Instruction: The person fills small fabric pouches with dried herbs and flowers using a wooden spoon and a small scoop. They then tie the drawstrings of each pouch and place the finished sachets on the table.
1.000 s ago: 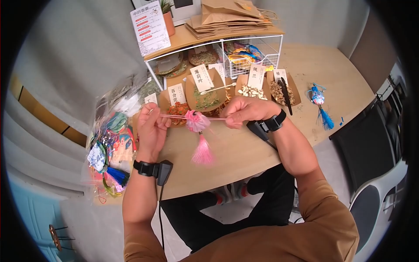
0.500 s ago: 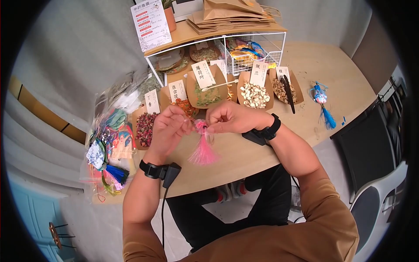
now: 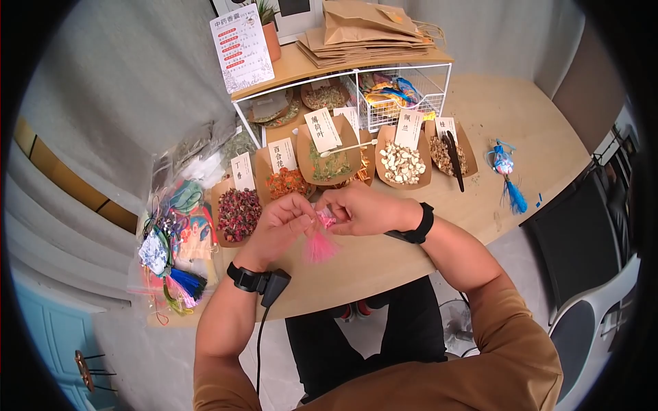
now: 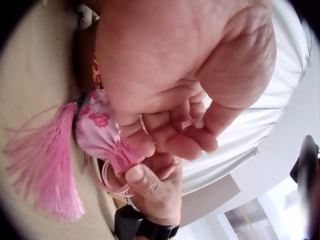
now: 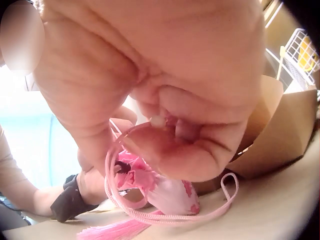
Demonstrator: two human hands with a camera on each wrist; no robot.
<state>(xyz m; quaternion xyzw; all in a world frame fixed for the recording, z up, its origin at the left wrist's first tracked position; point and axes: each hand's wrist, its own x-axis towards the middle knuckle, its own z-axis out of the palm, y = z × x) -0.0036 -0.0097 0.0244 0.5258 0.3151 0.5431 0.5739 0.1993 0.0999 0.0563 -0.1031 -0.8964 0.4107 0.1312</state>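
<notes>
A small pink floral drawstring pouch [image 4: 97, 127] hangs between the two hands over the table's front part, its pink tassel [image 3: 320, 248] pointing down. At the gathered neck, the right hand [image 3: 363, 207] pinches the pouch with thumb and fingers. The left hand [image 3: 284, 222] is close against it, fingers curled; a cord end with a small pale bead [image 4: 199, 123] shows among its fingers in the left wrist view. Loops of pink cord [image 5: 170, 219] hang beside the pouch in the right wrist view, where another bead [image 5: 158, 121] shows at the right fingers.
Behind the hands stand paper trays of dried rosebuds [image 3: 238, 214], orange petals [image 3: 286, 183], green leaves [image 3: 329, 164] and pale chips [image 3: 403, 163]. A blue tasselled pouch [image 3: 504, 164] lies right; bagged pouches [image 3: 154, 250] lie left. A shelf [image 3: 281, 77] carries paper bags [image 3: 370, 27].
The hands, earlier apart with the cord stretched between them, have come together at the pouch's neck. They have also moved slightly down toward the body, uncovering more of the trays.
</notes>
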